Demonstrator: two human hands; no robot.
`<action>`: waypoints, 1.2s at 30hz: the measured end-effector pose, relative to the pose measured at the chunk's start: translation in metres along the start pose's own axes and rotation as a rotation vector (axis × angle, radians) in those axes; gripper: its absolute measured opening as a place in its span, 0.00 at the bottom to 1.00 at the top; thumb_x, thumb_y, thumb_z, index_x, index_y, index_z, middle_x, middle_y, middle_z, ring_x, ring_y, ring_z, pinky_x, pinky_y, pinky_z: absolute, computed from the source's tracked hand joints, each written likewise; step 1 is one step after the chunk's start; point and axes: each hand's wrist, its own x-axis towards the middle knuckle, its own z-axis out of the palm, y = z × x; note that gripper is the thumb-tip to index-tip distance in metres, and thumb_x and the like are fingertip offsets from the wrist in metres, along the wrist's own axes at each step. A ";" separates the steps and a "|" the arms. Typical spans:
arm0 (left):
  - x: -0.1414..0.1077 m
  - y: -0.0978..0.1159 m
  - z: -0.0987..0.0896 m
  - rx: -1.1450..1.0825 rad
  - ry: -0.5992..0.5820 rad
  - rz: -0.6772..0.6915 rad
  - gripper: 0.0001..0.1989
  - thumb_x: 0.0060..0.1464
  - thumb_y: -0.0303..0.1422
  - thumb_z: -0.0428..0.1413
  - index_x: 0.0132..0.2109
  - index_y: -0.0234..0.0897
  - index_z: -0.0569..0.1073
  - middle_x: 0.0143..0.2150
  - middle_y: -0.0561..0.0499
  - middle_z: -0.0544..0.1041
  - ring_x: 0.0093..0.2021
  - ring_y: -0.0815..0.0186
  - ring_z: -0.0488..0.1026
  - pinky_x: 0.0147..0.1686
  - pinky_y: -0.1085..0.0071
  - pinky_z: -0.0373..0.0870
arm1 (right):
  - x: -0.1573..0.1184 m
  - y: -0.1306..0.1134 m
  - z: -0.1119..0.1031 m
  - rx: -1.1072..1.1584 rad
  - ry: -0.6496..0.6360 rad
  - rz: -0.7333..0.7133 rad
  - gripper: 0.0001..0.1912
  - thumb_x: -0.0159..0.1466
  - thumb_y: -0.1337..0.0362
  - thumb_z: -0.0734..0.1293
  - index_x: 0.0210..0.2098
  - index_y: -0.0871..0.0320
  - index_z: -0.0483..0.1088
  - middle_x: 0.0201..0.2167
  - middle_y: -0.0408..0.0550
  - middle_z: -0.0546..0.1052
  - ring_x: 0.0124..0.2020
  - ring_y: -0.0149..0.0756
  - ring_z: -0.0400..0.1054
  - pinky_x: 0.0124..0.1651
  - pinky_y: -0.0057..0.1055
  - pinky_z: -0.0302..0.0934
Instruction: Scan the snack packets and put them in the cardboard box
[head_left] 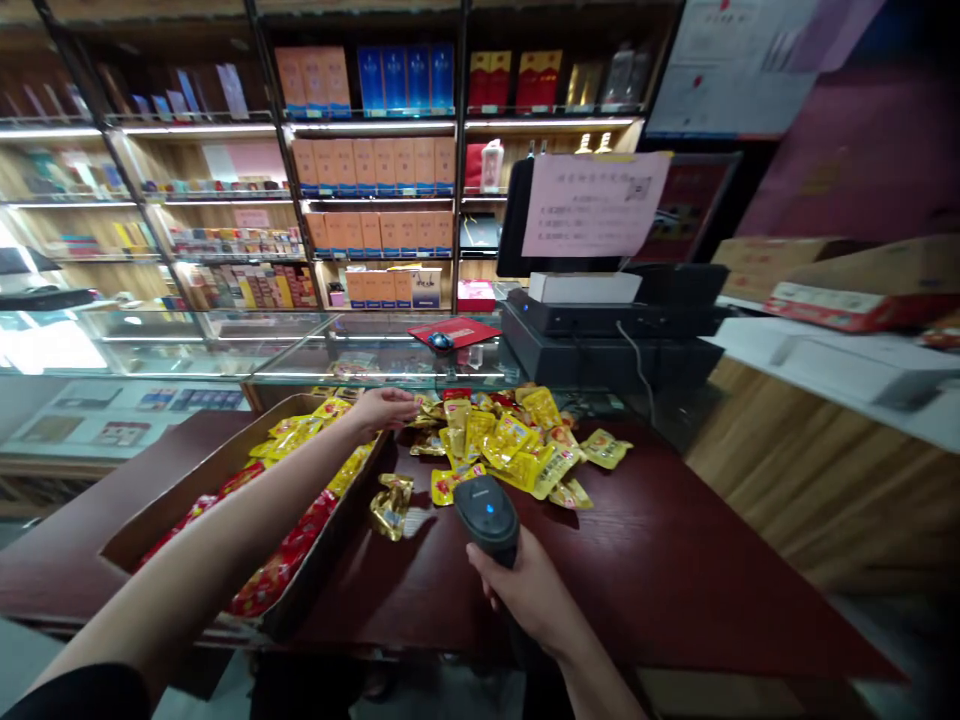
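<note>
My right hand (pixel 525 590) is wrapped round the handle of a dark barcode scanner (pixel 486 515), whose head carries a small blue light. Just ahead of the scanner lies a heap of small snack packets (pixel 517 440), mostly yellow and gold. My left arm stretches across a long cardboard box (pixel 135 530) that holds yellow packets (pixel 289 440) and red packets (pixel 281 565). Beyond the box's right edge, my left hand (pixel 386 408) hovers at the heap's left side, fingers extended, with nothing visible in them. A single gold packet (pixel 391 505) lies between box and scanner.
Everything rests on a dark red tabletop (pixel 637 580). Behind it are a glass counter (pixel 300 345), a red mouse pad (pixel 472 330) with a mouse (pixel 440 341), and a monitor (pixel 517 220) bearing a pink notice. Cartons (pixel 847 290) stand at the right; stocked shelves line the back.
</note>
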 end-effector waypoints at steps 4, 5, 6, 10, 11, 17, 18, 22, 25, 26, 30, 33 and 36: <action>0.016 -0.025 0.071 0.108 -0.136 -0.026 0.22 0.33 0.37 0.73 0.35 0.34 0.73 0.32 0.49 0.80 0.35 0.64 0.78 0.31 0.73 0.71 | -0.004 0.008 -0.026 0.020 0.089 0.016 0.20 0.51 0.54 0.73 0.35 0.57 0.65 0.15 0.34 0.67 0.14 0.28 0.59 0.17 0.25 0.55; 0.021 -0.030 0.087 0.168 -0.163 -0.004 0.21 0.35 0.38 0.72 0.35 0.34 0.73 0.33 0.48 0.80 0.36 0.63 0.78 0.32 0.73 0.71 | -0.005 0.011 -0.033 0.018 0.107 0.015 0.19 0.52 0.54 0.73 0.35 0.57 0.65 0.15 0.34 0.67 0.14 0.28 0.59 0.17 0.25 0.55; 0.025 -0.035 0.102 0.250 -0.182 0.035 0.20 0.38 0.39 0.70 0.36 0.34 0.74 0.35 0.47 0.80 0.38 0.62 0.78 0.34 0.72 0.71 | -0.007 0.014 -0.041 0.013 0.122 0.013 0.18 0.53 0.54 0.72 0.36 0.57 0.65 0.15 0.34 0.68 0.14 0.28 0.59 0.17 0.25 0.55; 0.033 -0.050 0.152 0.804 -0.201 0.321 0.20 0.43 0.40 0.67 0.41 0.35 0.76 0.42 0.43 0.80 0.46 0.55 0.77 0.45 0.65 0.70 | -0.012 0.027 -0.067 0.010 0.180 -0.003 0.16 0.55 0.56 0.71 0.36 0.58 0.65 0.14 0.33 0.67 0.14 0.27 0.59 0.18 0.25 0.55; 0.033 -0.053 0.162 0.957 -0.198 0.377 0.21 0.42 0.40 0.67 0.42 0.35 0.76 0.44 0.41 0.80 0.49 0.52 0.75 0.47 0.64 0.69 | -0.013 0.030 -0.072 0.017 0.199 -0.001 0.16 0.56 0.57 0.71 0.36 0.58 0.65 0.14 0.33 0.67 0.13 0.27 0.59 0.18 0.24 0.55; 0.031 -0.061 0.184 1.334 -0.149 0.449 0.27 0.42 0.38 0.66 0.50 0.33 0.73 0.48 0.35 0.78 0.54 0.47 0.71 0.48 0.63 0.67 | -0.017 0.039 -0.088 0.036 0.248 0.037 0.16 0.55 0.56 0.71 0.36 0.57 0.64 0.14 0.33 0.68 0.14 0.27 0.60 0.18 0.24 0.55; 0.033 -0.061 0.183 1.338 -0.152 0.442 0.24 0.42 0.37 0.66 0.48 0.35 0.74 0.47 0.38 0.78 0.52 0.49 0.73 0.46 0.64 0.68 | -0.016 0.040 -0.088 0.035 0.243 0.034 0.16 0.55 0.57 0.71 0.35 0.57 0.64 0.14 0.33 0.68 0.14 0.27 0.60 0.18 0.24 0.55; 0.036 -0.057 0.165 1.250 -0.230 0.374 0.11 0.43 0.36 0.63 0.34 0.37 0.75 0.34 0.47 0.79 0.39 0.56 0.76 0.37 0.68 0.68 | -0.015 0.041 -0.084 0.031 0.232 0.032 0.15 0.55 0.58 0.71 0.34 0.57 0.63 0.14 0.33 0.68 0.13 0.27 0.60 0.17 0.24 0.55; 0.028 -0.057 0.146 1.011 -0.256 0.334 0.14 0.41 0.38 0.65 0.35 0.36 0.76 0.31 0.51 0.79 0.34 0.60 0.76 0.34 0.70 0.68 | -0.014 0.037 -0.079 0.017 0.211 0.031 0.14 0.56 0.58 0.71 0.33 0.57 0.63 0.14 0.34 0.67 0.13 0.26 0.60 0.17 0.24 0.55; 0.023 -0.058 0.139 0.910 -0.264 0.332 0.16 0.40 0.39 0.65 0.37 0.36 0.76 0.31 0.52 0.79 0.34 0.60 0.76 0.34 0.70 0.69 | -0.014 0.035 -0.076 0.013 0.199 0.029 0.14 0.56 0.58 0.71 0.33 0.57 0.63 0.14 0.34 0.67 0.13 0.26 0.59 0.17 0.24 0.55; -0.001 -0.070 0.114 0.600 -0.255 0.346 0.24 0.38 0.43 0.67 0.42 0.36 0.77 0.38 0.49 0.81 0.39 0.59 0.77 0.40 0.67 0.72 | -0.015 0.032 -0.064 0.010 0.148 0.008 0.13 0.57 0.58 0.71 0.33 0.57 0.63 0.14 0.34 0.67 0.13 0.26 0.59 0.18 0.24 0.55; -0.016 -0.080 0.103 0.452 -0.260 0.300 0.27 0.38 0.43 0.68 0.46 0.35 0.77 0.38 0.49 0.81 0.38 0.60 0.77 0.39 0.67 0.73 | -0.017 0.031 -0.054 -0.011 0.115 -0.019 0.12 0.58 0.59 0.70 0.33 0.57 0.64 0.15 0.35 0.67 0.14 0.26 0.59 0.18 0.23 0.55; -0.022 -0.084 0.101 0.318 -0.348 0.212 0.29 0.37 0.41 0.69 0.48 0.34 0.76 0.33 0.50 0.81 0.33 0.62 0.77 0.34 0.68 0.73 | -0.017 0.029 -0.046 -0.024 0.084 -0.045 0.10 0.59 0.60 0.70 0.33 0.57 0.65 0.16 0.36 0.68 0.15 0.27 0.60 0.19 0.23 0.56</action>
